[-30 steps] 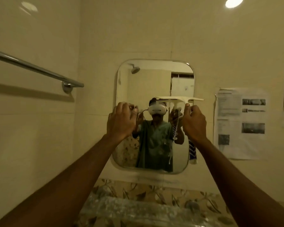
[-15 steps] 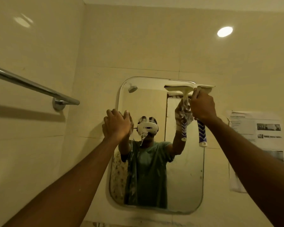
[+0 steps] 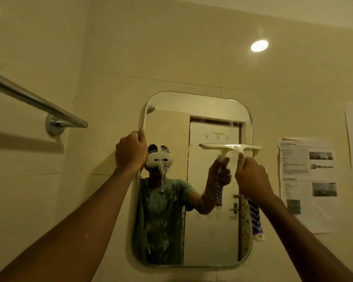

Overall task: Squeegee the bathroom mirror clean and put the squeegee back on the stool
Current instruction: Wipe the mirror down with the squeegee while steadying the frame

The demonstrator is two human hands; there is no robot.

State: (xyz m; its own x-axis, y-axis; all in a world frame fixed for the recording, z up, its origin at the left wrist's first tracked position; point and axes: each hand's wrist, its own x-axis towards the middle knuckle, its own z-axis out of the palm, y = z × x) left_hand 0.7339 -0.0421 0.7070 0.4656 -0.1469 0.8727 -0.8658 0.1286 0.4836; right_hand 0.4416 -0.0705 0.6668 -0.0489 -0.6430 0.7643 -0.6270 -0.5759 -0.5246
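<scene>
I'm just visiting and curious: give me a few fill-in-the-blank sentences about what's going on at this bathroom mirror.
1. The right hand grips the squeegee by its blue-and-white ____.
2. The left hand holds the mirror at its ____ edge.
3. The squeegee's blade runs ____, not vertically.
4. A printed sheet hangs to the ____ of the mirror.

Missing words: handle; left; horizontally; right.
</scene>
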